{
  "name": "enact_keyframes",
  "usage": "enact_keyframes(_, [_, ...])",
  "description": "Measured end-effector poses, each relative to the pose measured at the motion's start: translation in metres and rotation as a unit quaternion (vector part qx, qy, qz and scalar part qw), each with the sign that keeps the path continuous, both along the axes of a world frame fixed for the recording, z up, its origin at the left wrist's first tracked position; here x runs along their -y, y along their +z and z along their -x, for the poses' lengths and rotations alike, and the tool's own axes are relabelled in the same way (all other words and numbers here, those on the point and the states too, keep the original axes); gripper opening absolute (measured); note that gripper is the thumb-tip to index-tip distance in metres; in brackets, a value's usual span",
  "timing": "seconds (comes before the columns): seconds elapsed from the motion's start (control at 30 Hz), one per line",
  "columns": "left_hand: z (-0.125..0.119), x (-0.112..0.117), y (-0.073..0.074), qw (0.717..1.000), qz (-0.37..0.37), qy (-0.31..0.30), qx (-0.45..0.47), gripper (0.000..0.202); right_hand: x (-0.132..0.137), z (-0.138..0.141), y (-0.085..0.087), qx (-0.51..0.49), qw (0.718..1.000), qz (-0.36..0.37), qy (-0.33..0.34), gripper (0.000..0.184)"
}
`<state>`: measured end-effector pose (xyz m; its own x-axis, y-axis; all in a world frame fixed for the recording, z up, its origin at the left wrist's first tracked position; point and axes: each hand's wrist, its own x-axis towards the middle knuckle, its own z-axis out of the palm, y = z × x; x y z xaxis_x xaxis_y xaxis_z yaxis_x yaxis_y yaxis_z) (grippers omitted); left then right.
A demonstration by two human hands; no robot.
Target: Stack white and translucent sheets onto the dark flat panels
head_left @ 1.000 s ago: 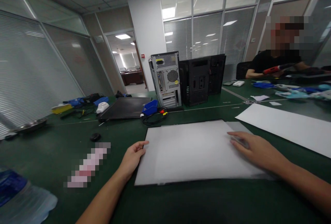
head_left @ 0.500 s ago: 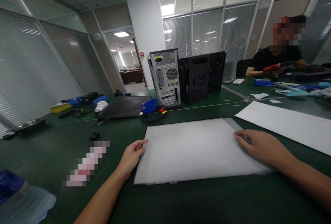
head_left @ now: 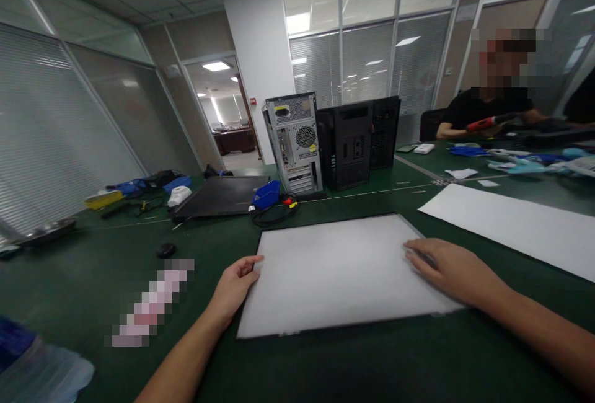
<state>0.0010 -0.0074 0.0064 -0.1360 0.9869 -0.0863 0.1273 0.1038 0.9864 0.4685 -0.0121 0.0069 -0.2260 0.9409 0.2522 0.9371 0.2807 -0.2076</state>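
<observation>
A white sheet (head_left: 334,273) lies flat on the green table (head_left: 93,279) straight in front of me, squared up over a dark-edged panel beneath it. My left hand (head_left: 235,285) rests against the sheet's left edge, thumb on the sheet's rim and fingers loosely curled. My right hand (head_left: 449,270) lies flat on the sheet's right part, fingers stretched out and pressing down. Neither hand holds anything.
A second white sheet (head_left: 511,226) lies to the right. Behind stand a grey computer case (head_left: 295,142) and two black ones (head_left: 357,142), a flat black panel (head_left: 220,195), a blue bin (head_left: 266,194) with cables. A person in black (head_left: 483,111) sits far right with tools.
The top sheet has slid left and now covers the grey strip that showed at the panel's right side. My right hand moved left with it; my left hand stayed at the left edge.
</observation>
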Motion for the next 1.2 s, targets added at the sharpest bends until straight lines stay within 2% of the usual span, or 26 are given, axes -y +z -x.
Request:
enact_keyframes(0.3, [-0.003,0.003,0.003,1.000,0.007,0.002,-0.012,0.051,0.002,0.004,-0.003,0.011,0.998,-0.003,0.062,0.051])
enact_keyframes(0.43, [-0.003,0.003,0.003,1.000,0.010,0.000,0.000,0.049,0.001,0.001,0.000,-0.002,0.998,0.010,0.066,0.050])
enact_keyframes(0.57, [-0.004,0.003,0.003,1.000,0.014,0.002,0.004,0.049,-0.008,-0.022,0.007,-0.007,1.000,0.011,0.005,0.051])
enact_keyframes(0.7, [-0.004,0.003,0.004,1.000,0.012,0.005,0.007,0.047,-0.023,-0.083,0.006,0.025,0.995,-0.015,-0.095,0.059])
enact_keyframes(0.8, [-0.004,0.004,0.005,1.000,0.019,0.005,0.006,0.047,-0.030,-0.133,-0.003,0.047,0.987,-0.022,-0.152,0.062])
enact_keyframes(0.9, [-0.004,0.004,0.005,1.000,0.026,0.002,0.006,0.048,-0.033,-0.164,-0.015,0.048,0.981,-0.013,-0.189,0.064])
enact_keyframes(1.07, [-0.003,0.003,0.003,1.000,0.018,0.004,0.005,0.047,-0.034,-0.169,-0.025,0.037,0.980,-0.007,-0.196,0.053])
enact_keyframes(1.2, [0.000,0.001,-0.001,1.000,0.013,-0.003,0.012,0.046,-0.032,-0.153,-0.017,0.031,0.975,-0.006,-0.220,0.048])
